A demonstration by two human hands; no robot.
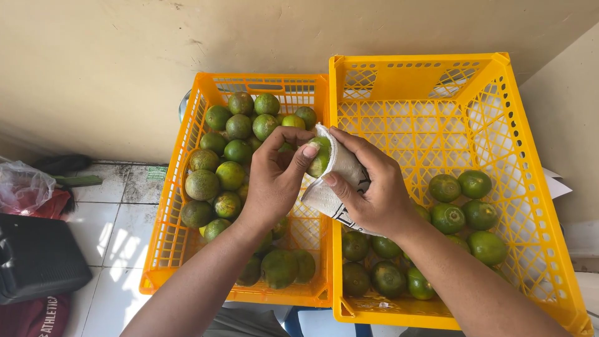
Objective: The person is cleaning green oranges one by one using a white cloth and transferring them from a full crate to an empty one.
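Observation:
My left hand (274, 178) and my right hand (371, 187) meet above the seam between two yellow plastic crates. A green citrus fruit (321, 156) sits between them, wrapped in a white cloth (337, 181) with dark print. My right hand cups the cloth around the fruit, and the fingers of my left hand pinch the fruit's exposed side. The left crate (163, 215) holds several green fruits (231, 146), piled toward its far end. The right crate (530, 187) holds several more green fruits (462, 215) in its near part.
Both crates stand against a beige wall on a white tiled floor. At the left lie a black case (37, 256), a clear plastic bag (22, 184) over red cloth, and a dark red garment (37, 318). White paper (555, 184) pokes out beside the right crate.

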